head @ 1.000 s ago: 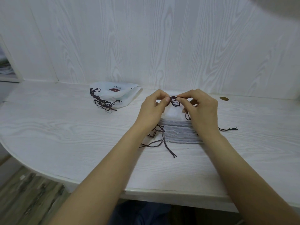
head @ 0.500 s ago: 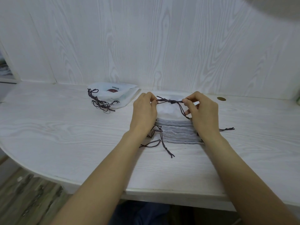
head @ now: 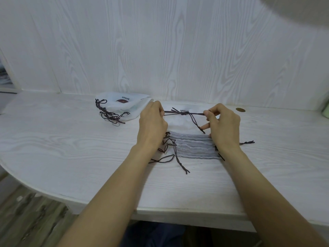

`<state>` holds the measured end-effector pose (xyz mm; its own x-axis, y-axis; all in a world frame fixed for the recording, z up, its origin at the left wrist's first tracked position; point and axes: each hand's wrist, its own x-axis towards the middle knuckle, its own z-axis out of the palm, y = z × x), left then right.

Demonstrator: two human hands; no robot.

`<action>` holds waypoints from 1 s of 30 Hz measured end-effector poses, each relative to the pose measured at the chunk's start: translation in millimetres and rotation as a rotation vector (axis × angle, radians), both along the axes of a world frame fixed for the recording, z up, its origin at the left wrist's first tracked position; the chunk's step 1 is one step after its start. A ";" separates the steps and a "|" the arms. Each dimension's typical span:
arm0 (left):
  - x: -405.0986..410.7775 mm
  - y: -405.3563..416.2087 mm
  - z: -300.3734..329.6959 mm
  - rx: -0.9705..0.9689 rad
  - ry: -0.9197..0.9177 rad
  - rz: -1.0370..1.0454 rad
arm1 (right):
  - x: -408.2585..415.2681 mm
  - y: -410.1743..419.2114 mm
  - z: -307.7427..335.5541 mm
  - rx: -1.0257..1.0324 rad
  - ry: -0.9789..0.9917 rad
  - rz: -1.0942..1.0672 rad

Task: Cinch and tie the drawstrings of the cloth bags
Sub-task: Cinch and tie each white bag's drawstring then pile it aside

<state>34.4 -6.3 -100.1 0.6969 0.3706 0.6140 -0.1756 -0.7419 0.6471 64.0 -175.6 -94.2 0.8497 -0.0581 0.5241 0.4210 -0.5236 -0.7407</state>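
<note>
Tied white cloth bags (head: pixel 124 107) piled near table (head: pixel 62 148) back edge, left. Left hand (head: pixel 152 124) pinches the dark drawstring (head: pixel 185 113), grip clamped on its left end. Knot mid-cord over bag stack (head: pixel 192 145), table centre. Right hand (head: pixel 222 124) pinches right end, cord taut.

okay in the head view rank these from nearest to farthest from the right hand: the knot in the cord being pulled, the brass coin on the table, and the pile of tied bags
1. Knot: just left of the right hand, on the taut cord it pinches.
2. Brass coin: on the table, beyond the hand to its right, apart from it.
3. Pile of tied bags: far left, past the left hand.
</note>
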 end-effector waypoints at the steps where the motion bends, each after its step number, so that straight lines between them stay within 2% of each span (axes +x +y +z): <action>1: -0.2 0.2 0.6 -0.009 -0.015 0.002 | -0.7 0.1 0.5 -0.008 0.004 -0.004; 7: -2.8 -4.4 2.4 -0.004 -0.026 -0.028 | -2.3 0.4 4.5 0.133 -0.012 0.018; 10: -8.1 -9.9 6.3 -0.188 0.052 -0.181 | -3.8 0.7 9.7 0.218 -0.024 0.064; 12: -11.3 -12.8 11.9 -0.282 0.088 -0.236 | -3.4 2.1 12.2 0.206 0.020 0.113; 15: -8.4 -11.6 22.8 -0.273 0.050 -0.245 | 1.8 6.8 20.7 0.154 0.179 0.148; 17: -5.1 -9.6 29.9 -0.255 0.026 -0.284 | 5.4 11.1 31.9 0.213 0.386 0.175; 21: -4.5 -6.2 42.2 -0.202 0.040 -0.383 | 14.9 17.0 55.6 0.618 0.753 0.351; 23: -9.4 -6.1 49.9 -0.256 0.042 -0.427 | 14.8 18.2 62.8 0.796 0.805 0.362; 25: -15.6 -6.3 59.4 -0.396 0.012 -0.392 | 13.9 20.2 66.1 0.729 0.682 0.263; 27: -13.4 -3.7 69.0 -0.647 0.031 -0.267 | 8.9 24.7 69.2 0.667 0.585 0.236; 30: -8.6 7.3 81.0 -1.144 0.265 -0.203 | -3.2 30.6 80.6 0.705 0.567 0.302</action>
